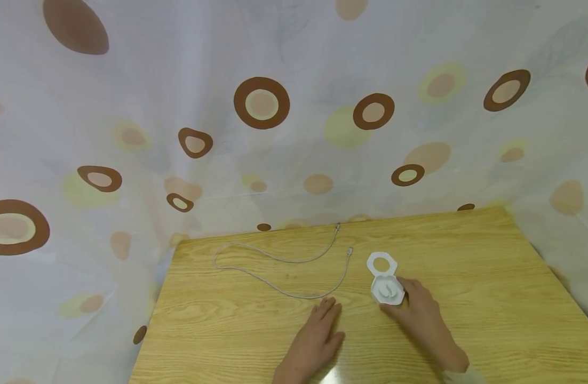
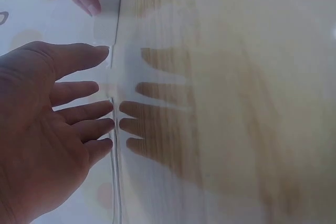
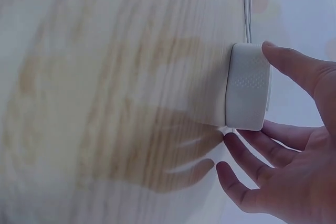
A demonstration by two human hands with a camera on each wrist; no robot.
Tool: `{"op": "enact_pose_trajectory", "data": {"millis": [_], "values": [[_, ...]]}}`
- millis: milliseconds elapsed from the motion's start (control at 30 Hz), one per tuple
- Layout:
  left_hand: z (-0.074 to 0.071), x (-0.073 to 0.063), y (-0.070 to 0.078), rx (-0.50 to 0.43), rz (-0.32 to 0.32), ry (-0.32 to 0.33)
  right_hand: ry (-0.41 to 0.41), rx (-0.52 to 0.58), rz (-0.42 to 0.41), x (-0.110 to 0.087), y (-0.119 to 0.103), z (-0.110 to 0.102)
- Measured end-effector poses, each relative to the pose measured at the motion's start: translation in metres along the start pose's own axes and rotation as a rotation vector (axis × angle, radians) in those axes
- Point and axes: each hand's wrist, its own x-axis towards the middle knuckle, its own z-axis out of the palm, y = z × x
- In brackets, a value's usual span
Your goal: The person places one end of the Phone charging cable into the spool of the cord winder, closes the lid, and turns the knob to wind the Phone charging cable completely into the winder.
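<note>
A small white hexagonal case (image 1: 388,290) stands on the table with its lid (image 1: 391,262) swung back toward the wall. The lid has a round opening, and curved shapes show inside the base. My right hand (image 1: 421,312) grips the base from the right, thumb at the near edge and fingers at the far side; in the right wrist view the case's dotted side wall (image 3: 248,87) lies between thumb and fingers. Left of it, my left hand (image 1: 313,338) is low over the tabletop with fingers extended, holding nothing. Its fingertips point at a thin pale cable (image 1: 294,295).
The cable lies in a wide loop at the back left, its two plug ends (image 1: 350,250) close to the case. A wood-grain table (image 1: 217,330) bears everything. Behind it and at both sides hangs a white sheet (image 1: 294,154) with brown and yellow ovals.
</note>
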Motion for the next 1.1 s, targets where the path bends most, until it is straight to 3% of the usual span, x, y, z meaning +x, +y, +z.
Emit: {"op": "enact_pose_trajectory", "data": {"millis": [533,1100], "values": [[0.006,0.012,0.015,-0.016,-0.024,-0.048,-0.016,0.05,0.005,-0.015,-0.008,0.007],[0.015,0.023,0.024,0.058,0.051,-0.031,-0.05,0.038,-0.028,-0.024,-0.02,0.015]]}}
